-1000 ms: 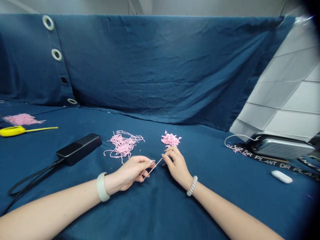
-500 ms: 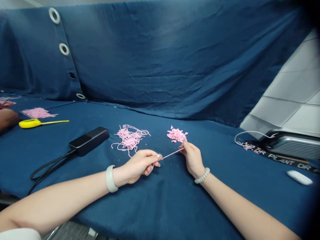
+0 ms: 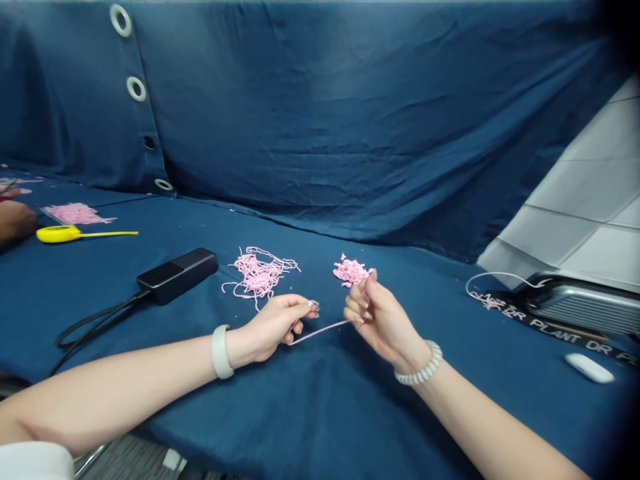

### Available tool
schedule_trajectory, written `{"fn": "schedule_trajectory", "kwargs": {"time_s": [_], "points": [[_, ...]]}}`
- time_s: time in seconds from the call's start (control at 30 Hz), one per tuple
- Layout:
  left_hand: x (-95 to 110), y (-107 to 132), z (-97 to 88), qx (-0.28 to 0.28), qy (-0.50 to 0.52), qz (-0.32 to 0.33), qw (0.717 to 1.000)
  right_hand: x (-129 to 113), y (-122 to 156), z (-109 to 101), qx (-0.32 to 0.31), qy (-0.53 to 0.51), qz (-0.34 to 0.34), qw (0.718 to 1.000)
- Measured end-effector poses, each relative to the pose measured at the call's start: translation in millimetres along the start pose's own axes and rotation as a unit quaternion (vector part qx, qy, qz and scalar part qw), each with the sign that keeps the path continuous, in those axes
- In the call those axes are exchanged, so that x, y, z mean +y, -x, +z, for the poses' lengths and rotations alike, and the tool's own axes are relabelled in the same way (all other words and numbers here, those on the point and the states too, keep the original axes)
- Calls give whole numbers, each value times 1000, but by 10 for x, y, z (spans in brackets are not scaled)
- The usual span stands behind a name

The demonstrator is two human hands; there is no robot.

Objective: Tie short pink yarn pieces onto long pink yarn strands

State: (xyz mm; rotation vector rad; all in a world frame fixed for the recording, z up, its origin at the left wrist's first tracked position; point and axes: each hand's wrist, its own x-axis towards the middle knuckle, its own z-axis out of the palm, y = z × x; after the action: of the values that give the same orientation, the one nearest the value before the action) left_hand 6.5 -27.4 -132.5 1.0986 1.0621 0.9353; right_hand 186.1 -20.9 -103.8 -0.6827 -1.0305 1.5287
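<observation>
A thin pink strand of yarn (image 3: 320,331) stretches between my two hands above the blue cloth. My left hand (image 3: 281,323) has its thumb and forefinger pinched, and the strand leaves it low, by the curled fingers. At the other end, my right hand (image 3: 377,317) is closed on the yarn, fingers curled in and palm turned partly up. Behind my left hand lies a loose tangle of long pink yarn strands (image 3: 260,273). A small heap of short pink knotted pieces (image 3: 350,271) sits just beyond my right hand, partly hidden by it.
To the left lie a black box (image 3: 177,275) with a cable and a yellow tape measure (image 3: 59,233). Another person's hand (image 3: 16,222) is at the far left near a pink pile (image 3: 77,213). At right are a black lettered strap (image 3: 555,321), a grey case (image 3: 590,300) and a white object (image 3: 590,368).
My right hand has turned palm-up and curled its fingers around the yarn. The strand now runs lower, from the lower fingers of my left hand. The view has shifted slightly.
</observation>
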Motion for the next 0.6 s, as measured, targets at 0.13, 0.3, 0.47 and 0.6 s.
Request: {"fn": "schedule_trajectory", "kwargs": {"time_s": [0.13,0.3,0.47,0.6], "points": [[-12,-19,-11,9,28,12,999,263,24,-17,15,43,53,998],[17,5,19,23,67,10,997,510,59,-17,28,107,59,992],[-9,-9,12,23,107,-2,994,622,73,-34,66,92,52,992],[-33,-17,7,8,151,10,988,656,53,-75,91,77,37,992]]}}
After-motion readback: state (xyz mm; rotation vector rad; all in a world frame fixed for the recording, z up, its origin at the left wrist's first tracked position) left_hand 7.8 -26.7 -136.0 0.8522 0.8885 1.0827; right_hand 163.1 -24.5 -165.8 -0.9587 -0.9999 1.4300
